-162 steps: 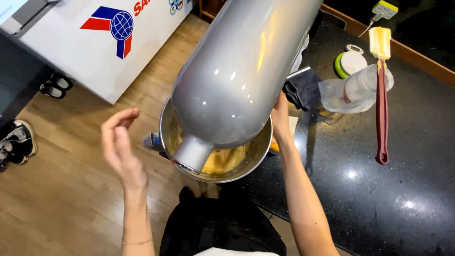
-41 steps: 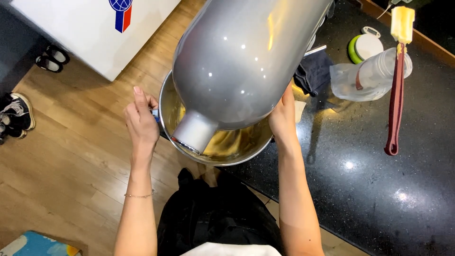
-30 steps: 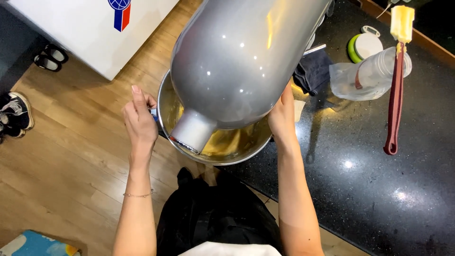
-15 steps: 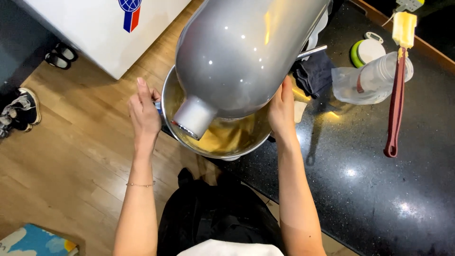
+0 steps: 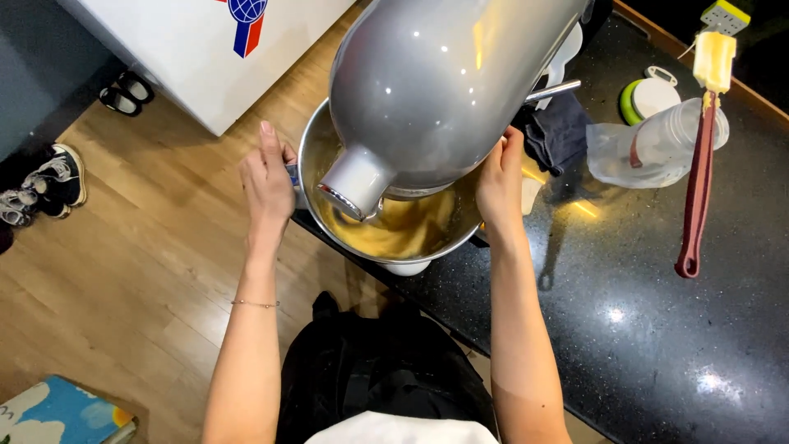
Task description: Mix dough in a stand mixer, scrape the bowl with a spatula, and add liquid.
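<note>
**Hands close on the bowl**

Both hands have come in since the earlier frames and now flank the bowl (image 5: pixel 386 238) under the mixer head (image 5: pixel 444 90). Left hand (image 5: pixel 267 181) lies flat on its rim, fingers pressed together. Right hand (image 5: pixel 500 177) cups the opposite side. Batter sits inside. A spatula (image 5: pixel 699 164) lies on the bench (image 5: pixel 641 329).

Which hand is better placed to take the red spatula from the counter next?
Probably the right hand: it rests on the mixer bowl side nearer the red spatula on the black counter. The left hand is on the far side.
</note>
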